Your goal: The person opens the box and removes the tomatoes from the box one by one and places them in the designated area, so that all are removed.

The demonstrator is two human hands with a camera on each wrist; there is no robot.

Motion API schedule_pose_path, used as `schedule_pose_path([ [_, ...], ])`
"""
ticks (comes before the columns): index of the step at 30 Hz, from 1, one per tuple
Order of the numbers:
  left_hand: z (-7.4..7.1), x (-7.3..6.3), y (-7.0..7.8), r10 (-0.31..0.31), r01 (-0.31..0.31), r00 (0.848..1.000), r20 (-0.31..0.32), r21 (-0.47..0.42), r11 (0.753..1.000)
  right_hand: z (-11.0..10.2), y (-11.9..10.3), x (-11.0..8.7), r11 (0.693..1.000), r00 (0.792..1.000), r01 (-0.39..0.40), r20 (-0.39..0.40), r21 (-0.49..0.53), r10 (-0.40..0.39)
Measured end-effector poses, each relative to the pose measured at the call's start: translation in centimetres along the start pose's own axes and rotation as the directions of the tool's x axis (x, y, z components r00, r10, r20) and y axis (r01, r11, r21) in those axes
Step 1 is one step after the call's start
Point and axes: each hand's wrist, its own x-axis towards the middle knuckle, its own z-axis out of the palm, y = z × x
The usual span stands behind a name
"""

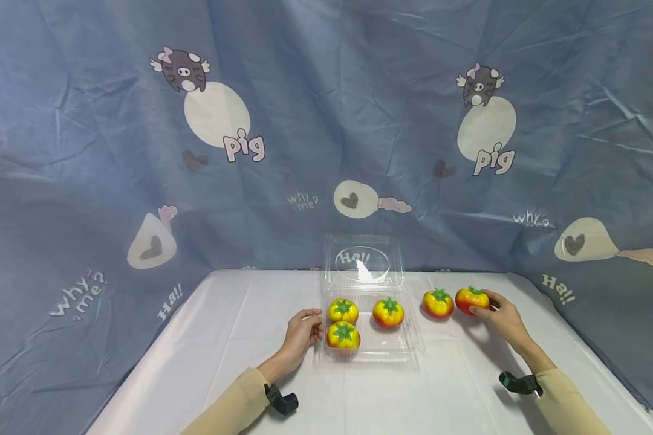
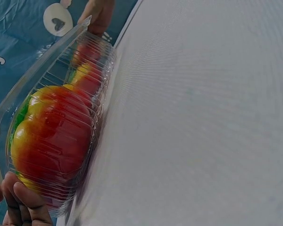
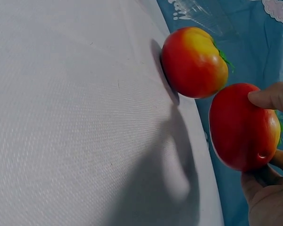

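Observation:
My right hand (image 1: 503,317) grips a red-and-yellow toy tomato (image 3: 243,127) with a green leafy top, thumb on one side and fingers on the other. It hangs above the table, its shadow falling apart from it. Just left of it a second tomato (image 1: 438,303) sits on the cloth. A clear plastic clamshell box (image 1: 378,343) holds three similar tomatoes: two in the left part, one tomato (image 1: 389,313) at the right. My left hand (image 1: 299,335) rests beside the box's left wall, fingers loosely bent, fingertips right at the plastic (image 2: 28,195).
The box's clear lid (image 1: 364,261) stands raised at the back, near the blue printed curtain (image 1: 305,121). A white cloth (image 1: 250,314) covers the table. Dark bands (image 1: 280,400) sit on both wrists.

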Motion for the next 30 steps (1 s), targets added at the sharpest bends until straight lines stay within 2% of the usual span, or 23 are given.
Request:
schedule_pose_path([
  [11, 0.1, -0.1, 0.2, -0.016, 0.016, 1.0, -0.005, -0.001, 1.0, 0.5, 0.4, 0.4, 1.0, 1.0, -0.004, -0.003, 0.015, 0.004],
  [30, 0.1, -0.1, 0.1, -0.01, 0.011, 1.0, 0.011, -0.004, 1.0, 0.9, 1.1, 0.8, 1.0, 1.0, 0.007, -0.016, 0.003, -0.007],
])
